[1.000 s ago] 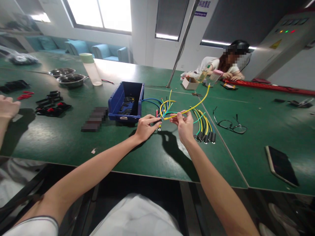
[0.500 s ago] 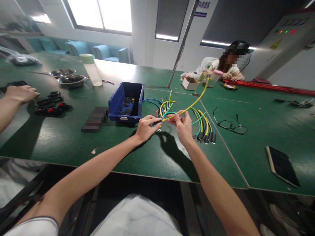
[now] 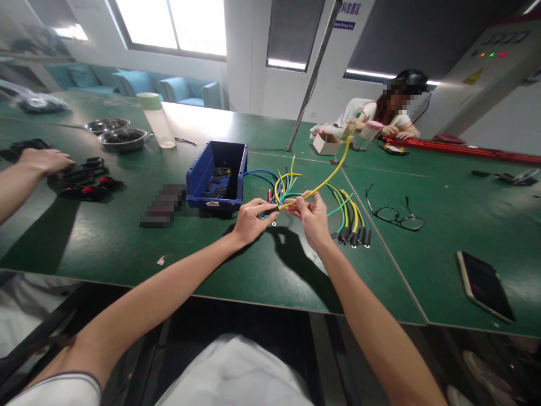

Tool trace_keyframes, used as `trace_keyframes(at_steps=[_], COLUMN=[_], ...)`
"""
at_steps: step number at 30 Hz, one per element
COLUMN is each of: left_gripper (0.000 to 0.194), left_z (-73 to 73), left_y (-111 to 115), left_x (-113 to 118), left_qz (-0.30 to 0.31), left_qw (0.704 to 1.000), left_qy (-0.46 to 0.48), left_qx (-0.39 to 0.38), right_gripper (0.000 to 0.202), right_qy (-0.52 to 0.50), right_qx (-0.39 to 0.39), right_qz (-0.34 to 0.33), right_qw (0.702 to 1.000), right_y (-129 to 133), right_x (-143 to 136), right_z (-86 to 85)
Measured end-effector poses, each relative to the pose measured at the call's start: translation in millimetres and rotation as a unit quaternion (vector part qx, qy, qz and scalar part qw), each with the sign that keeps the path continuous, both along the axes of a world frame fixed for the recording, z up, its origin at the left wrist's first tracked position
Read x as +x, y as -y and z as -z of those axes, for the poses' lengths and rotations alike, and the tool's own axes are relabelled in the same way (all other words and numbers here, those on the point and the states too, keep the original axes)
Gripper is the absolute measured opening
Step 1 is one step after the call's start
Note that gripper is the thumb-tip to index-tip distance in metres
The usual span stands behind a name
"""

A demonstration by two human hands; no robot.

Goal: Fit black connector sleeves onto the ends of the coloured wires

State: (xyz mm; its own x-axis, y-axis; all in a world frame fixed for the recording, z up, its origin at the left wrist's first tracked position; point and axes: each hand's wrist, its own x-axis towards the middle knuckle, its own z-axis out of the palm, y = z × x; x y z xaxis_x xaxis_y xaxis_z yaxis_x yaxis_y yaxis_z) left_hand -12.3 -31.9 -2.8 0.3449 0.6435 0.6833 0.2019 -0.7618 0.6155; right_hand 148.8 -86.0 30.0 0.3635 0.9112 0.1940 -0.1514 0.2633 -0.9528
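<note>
Fingers of a co-worker's hand (image 3: 44, 162) reach over dark parts (image 3: 91, 189), some with red pieces, well left of the blue bin (image 3: 228, 202). Two steel bowls (image 3: 120, 140) and a bottle (image 3: 160, 125) stand nearer to it on that side, towards the back of the counter (image 3: 139, 254). Inside the bin lie small black pieces (image 3: 217, 183), too dim to tell apart. Just right of its near corner, our left hand (image 3: 249, 221) has thumb and fingertips closed on a black sleeve (image 3: 271, 210), with a loose fan of wires (image 3: 291, 179) behind it. Further right of the bin, our right hand (image 3: 315, 217) pinches the yellow wire (image 3: 332, 179) close to that sleeve; its far end arcs up and away, unsupported. We judge the wire light and springy, firm enough to hold its curve but inclined to swing if turned, so it is best gripped near the sleeve; the sleeve looks softer and wants a gentle pinch. Our fingers cover the joint between the two, and we cannot tell how deep the wire sits. Beyond the right hand lie sleeved leads (image 3: 355, 235), overlapping too closely to count, then glasses (image 3: 412, 223) and, farthest right of the bin, a phone (image 3: 485, 286) with a dark screen.
</note>
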Motion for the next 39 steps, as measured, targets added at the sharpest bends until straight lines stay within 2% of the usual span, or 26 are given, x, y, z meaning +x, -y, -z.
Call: trace_keyframes(at_steps=[25,32,39], left_gripper=[0.021,0.022,0.019], left_z=[-2.0,-3.7,-1.2], left_y=[0.2,0.2,-0.7], left_x=[-0.1,-0.9,-0.1], left_qz=[0.022,0.002,0.003], left_qw=[0.999,0.999,0.999], left_qy=[0.003,-0.019,-0.007], left_qx=[-0.025,-0.035,-0.034], right_gripper=[0.032,0.033,0.034], right_qy=[-0.045,-0.079,-0.083], right_qx=[-0.030,-0.030,-0.026], right_qz=[-0.014,0.012,0.009], right_qw=[0.998,0.996,0.996], right_y=[-0.6,-4.2,-4.9], right_x=[-2.9,3.4,4.3], right_z=[6.7,6.6,8.1])
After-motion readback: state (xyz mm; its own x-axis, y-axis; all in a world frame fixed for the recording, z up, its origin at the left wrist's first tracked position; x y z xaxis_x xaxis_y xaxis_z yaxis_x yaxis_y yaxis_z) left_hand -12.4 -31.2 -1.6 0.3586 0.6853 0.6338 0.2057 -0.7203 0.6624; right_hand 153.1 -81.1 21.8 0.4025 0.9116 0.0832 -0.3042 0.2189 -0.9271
